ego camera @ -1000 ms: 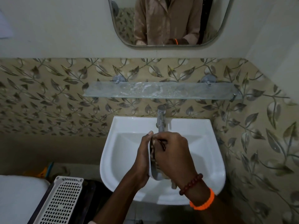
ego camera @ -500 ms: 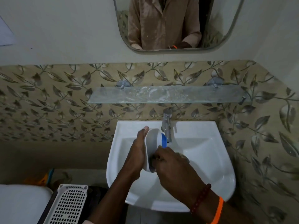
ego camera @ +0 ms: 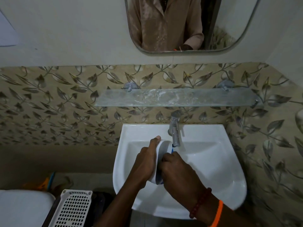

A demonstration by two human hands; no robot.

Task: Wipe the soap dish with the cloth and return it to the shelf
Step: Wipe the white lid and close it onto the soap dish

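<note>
The soap dish (ego camera: pixel 162 149) is white with a blue rim. It stands on edge over the sink basin, just below the tap spout. My left hand (ego camera: pixel 145 163) grips its white outer side, thumb along the top edge. My right hand (ego camera: pixel 178 172) is curled against the dish's inner side. The cloth is almost wholly hidden under those fingers; only a dark sliver shows between hand and dish. The glass shelf (ego camera: pixel 177 97) on the tiled wall above the tap carries nothing.
The white sink (ego camera: pixel 213 171) is wall-mounted, with a metal tap (ego camera: pixel 175 128) at its back. A mirror (ego camera: pixel 229 22) hangs above the shelf. A white perforated basket (ego camera: pixel 73 208) and a white rounded surface (ego camera: pixel 21 208) lie at lower left. A tiled wall closes the right side.
The dish has risen toward the tap and more of its white side and blue rim shows. My right hand has slid along its inner side, and the cloth seen earlier is now covered.
</note>
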